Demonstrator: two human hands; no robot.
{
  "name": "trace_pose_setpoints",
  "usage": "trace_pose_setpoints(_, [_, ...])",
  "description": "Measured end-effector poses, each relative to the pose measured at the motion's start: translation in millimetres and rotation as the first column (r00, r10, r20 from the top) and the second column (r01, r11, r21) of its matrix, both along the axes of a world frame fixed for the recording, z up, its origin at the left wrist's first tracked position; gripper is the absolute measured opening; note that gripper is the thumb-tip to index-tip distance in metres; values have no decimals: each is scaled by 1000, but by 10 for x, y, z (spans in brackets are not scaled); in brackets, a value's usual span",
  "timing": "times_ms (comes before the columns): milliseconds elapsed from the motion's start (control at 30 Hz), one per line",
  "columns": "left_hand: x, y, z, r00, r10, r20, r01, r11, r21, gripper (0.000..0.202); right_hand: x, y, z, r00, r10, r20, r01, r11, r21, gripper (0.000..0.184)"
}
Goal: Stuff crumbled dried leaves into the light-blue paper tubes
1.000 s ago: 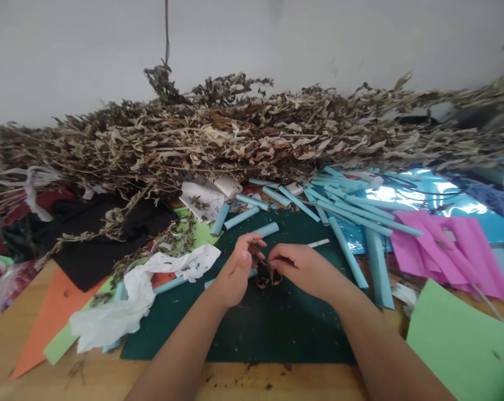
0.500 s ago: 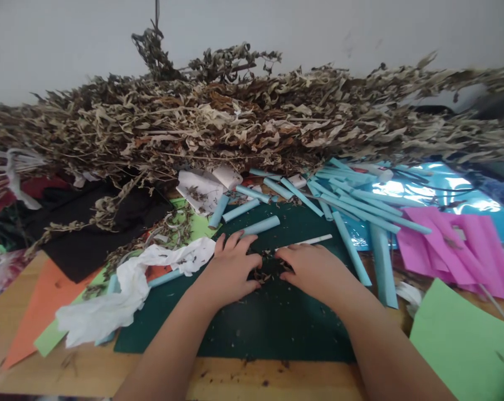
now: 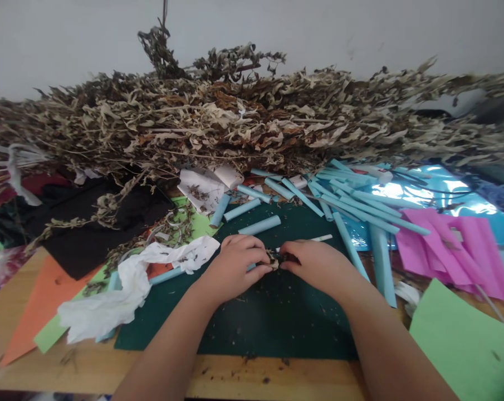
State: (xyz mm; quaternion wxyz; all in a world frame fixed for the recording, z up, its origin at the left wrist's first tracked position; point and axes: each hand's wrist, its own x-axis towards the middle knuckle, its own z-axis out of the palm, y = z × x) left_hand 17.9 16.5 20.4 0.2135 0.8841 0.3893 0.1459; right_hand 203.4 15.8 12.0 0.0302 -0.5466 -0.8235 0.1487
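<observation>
My left hand (image 3: 234,266) and my right hand (image 3: 314,266) meet over a dark green mat (image 3: 272,317). Both have their fingers curled and pinch a small clump of dried leaves (image 3: 277,258) between them. A light blue paper tube (image 3: 252,267) shows under my left fingers. Another blue tube (image 3: 260,225) lies just beyond the hands, and a thin white stick (image 3: 318,239) lies beside my right hand. Leaf crumbs dot the mat.
A big heap of dried leafy branches (image 3: 235,122) fills the back of the wooden table (image 3: 26,373). Several blue paper tubes (image 3: 352,206) lie at right, with pink paper (image 3: 448,245), a green sheet (image 3: 464,345), crumpled white tissue (image 3: 122,289), black cloth (image 3: 97,228) and orange paper (image 3: 34,317).
The hands lay flatter on the mat around the leaf clump half a second ago. Now their fingers have closed in and pinch it together at the middle.
</observation>
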Motion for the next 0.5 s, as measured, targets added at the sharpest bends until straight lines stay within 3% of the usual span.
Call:
trace_pose_setpoints(133, [-13,26,-1,984,43,170,-29,996,-84,16,11,-18,20,993,26,-113,-22,999,42,38])
trace_pose_setpoints(200, [-20,34,-5,971,58,233,-28,991,-130,19,10,-21,24,980,27,-198,-11,997,78,42])
trace_pose_setpoints(367, [0,17,-25,942,132,307,-81,982,-172,22,-66,-38,18,913,81,-401,-26,989,142,32])
trace_pose_setpoints(500, [41,-5,-47,906,201,371,-147,974,-170,20,-158,-61,-4,861,5,-509,68,990,125,21])
